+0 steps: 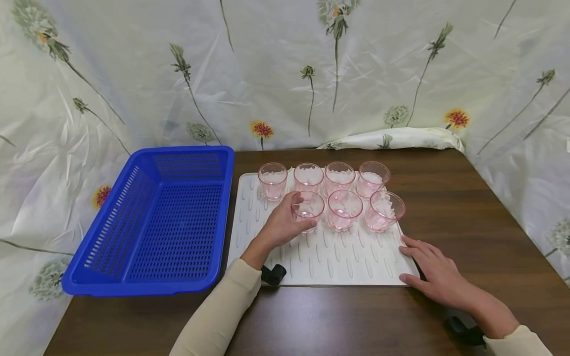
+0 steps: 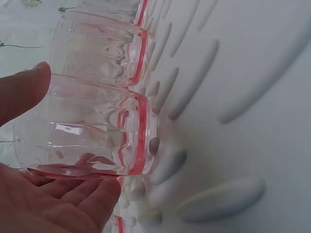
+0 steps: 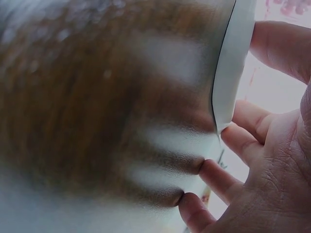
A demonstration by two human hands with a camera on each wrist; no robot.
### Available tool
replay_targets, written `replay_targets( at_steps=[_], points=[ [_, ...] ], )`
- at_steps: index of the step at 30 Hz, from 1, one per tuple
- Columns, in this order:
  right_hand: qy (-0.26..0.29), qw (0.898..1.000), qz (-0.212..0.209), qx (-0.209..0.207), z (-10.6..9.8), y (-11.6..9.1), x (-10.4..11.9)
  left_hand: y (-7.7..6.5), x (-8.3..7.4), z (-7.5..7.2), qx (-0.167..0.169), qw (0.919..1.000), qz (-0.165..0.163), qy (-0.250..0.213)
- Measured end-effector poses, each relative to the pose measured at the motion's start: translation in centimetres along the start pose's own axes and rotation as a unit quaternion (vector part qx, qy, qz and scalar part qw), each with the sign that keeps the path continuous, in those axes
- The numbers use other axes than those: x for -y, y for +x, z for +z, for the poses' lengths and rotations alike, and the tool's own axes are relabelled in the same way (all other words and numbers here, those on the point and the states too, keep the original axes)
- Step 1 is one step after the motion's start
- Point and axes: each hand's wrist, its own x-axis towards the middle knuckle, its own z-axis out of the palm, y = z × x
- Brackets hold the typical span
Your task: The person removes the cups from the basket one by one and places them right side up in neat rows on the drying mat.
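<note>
On a white ridged drying mat (image 1: 329, 267), several clear pink-tinted glasses stand upright in two rows. My left hand (image 1: 281, 221) grips the front-left glass (image 1: 307, 203), thumb on the near side and fingers round the far side. In the left wrist view this glass (image 2: 82, 128) sits between thumb and fingers, its base right at the mat's ridges. A neighbouring glass (image 2: 99, 48) is close behind it. Spread fingers of my right hand (image 1: 434, 271) rest along the mat's right edge, some fingertips on the table, as the right wrist view of the mat's rim (image 3: 233, 68) shows.
Left of the mat is a blue perforated plastic basket (image 1: 224, 217) with nothing in it. Both stand on a brown wooden table (image 1: 307, 321). Flower-printed cloth (image 1: 276, 74) hangs behind and at both sides, with a fold (image 1: 396, 138) lying on the table's back edge.
</note>
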Motion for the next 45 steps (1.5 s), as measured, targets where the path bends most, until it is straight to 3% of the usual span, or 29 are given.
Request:
replay_targets(
  at_steps=[8, 17, 24, 30, 40, 45],
  points=[
    [-0.002, 1.0, 0.003, 0.004, -0.1, 0.2, 0.1, 0.2, 0.0, -0.1, 0.013, 0.9999, -0.003, -0.003],
    [0.0, 1.0, 0.009, 0.014, -0.2, 0.3, 0.2, 0.3, 0.4, 0.1, 0.005, 0.9997, 0.022, -0.003],
    [0.0, 1.0, 0.006, 0.014, -0.2, 0.2, 0.2, 0.2, 0.4, 0.4, -0.013, 0.9995, 0.018, 0.022],
    [0.001, 1.0, 0.007, 0.014, -0.2, 0.3, 0.1, 0.2, 0.2, 0.7, -0.034, 0.9972, 0.033, 0.058],
    [0.006, 1.0, 0.015, 0.022, -0.3, 0.2, 0.2, 0.0, 0.1, 0.6, -0.035, 0.9956, 0.03, 0.082],
    [0.006, 1.0, 0.016, 0.023, -0.3, 0.2, 0.2, -0.7, -0.3, 0.1, -0.069, 0.9899, 0.059, 0.109]
  ],
)
